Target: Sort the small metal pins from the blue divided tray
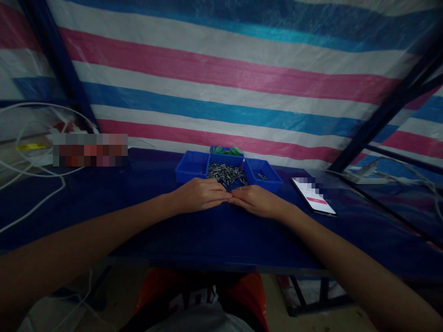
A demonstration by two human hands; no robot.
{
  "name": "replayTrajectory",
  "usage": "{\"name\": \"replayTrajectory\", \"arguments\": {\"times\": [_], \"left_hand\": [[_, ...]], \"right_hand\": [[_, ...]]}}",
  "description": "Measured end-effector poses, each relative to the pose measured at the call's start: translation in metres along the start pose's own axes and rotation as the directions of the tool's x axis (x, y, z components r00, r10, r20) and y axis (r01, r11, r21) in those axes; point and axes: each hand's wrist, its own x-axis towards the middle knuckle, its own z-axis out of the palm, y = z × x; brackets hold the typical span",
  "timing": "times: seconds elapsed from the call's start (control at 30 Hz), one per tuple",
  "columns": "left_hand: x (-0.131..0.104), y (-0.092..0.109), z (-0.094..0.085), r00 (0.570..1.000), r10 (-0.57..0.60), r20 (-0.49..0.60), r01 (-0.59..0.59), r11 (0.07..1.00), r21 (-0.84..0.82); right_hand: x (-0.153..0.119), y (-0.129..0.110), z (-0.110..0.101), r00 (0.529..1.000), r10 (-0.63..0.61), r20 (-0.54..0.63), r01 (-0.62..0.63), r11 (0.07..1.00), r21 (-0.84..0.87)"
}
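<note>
Head view: left hand and right hand rest backs up, fingers straight and side by side, tips meeting; I see nothing pinched. Metal pieces heap just beyond, between left bin and right bin; I judge a fingertip pinch, one piece at a time from the near edge, would suit.

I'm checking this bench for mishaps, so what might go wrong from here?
The heap of small dark, shiny metal pieces lies just beyond the bare left hand and right hand, so a careless sweep could scatter it. The slim black-edged phone with a lit white screen lies near the right forearm, which might bump it. Stray pieces could also drop into the open blue plastic tray right of the heap.
</note>
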Motion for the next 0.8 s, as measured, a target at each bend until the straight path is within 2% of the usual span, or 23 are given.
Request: {"name": "replayTrajectory", "arguments": {"times": [0.07,0.2,0.4,0.53,0.8], "left_hand": [[0.001,0.0021,-0.0016,1.0,-0.006,0.03,0.007,1.0,-0.028],[0.0033,0.0079,-0.0029,0.99,-0.117,0.085,0.121,0.992,-0.043],[0.0014,0.0058,0.0007,0.938,-0.284,0.198,0.276,0.959,0.067],[0.0,0.004,0.0037,0.918,-0.306,0.254,0.287,0.952,0.107],[0.001,0.0054,0.0029,0.913,-0.326,0.247,0.3,0.944,0.136]], "right_hand": [[0.0,-0.0004,-0.0002,1.0,0.0,0.0,0.0,1.0,-0.004],[0.0004,-0.0027,-0.0026,1.0,0.02,0.016,-0.021,0.999,0.031],[-0.0001,-0.004,-0.0055,1.0,0.024,0.012,-0.024,0.999,0.033],[0.0002,-0.0021,-0.0043,0.999,0.037,-0.017,-0.037,0.999,-0.003],[-0.0009,0.0001,-0.0026,0.999,0.051,0.006,-0.051,0.998,0.033]]}}
